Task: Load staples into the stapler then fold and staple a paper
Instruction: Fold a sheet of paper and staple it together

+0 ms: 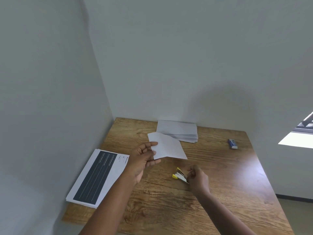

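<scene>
Above the desk [220, 175] we pinch the folded paper [166, 146] in our left grip [144, 160]; to its near right, our right grip [197, 178] closes on the yellow stapler [179, 176], low by the wood.

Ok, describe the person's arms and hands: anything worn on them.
Both forearms are bare as far as the frame shows, with no sleeves in view. The left hand and right hand are gloveless; no watch, bracelet or ring is visible.

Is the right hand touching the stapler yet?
Touching. In the head view the right hand has its fingers closed on the rear end of the yellow stapler, with no gap between them.
</scene>
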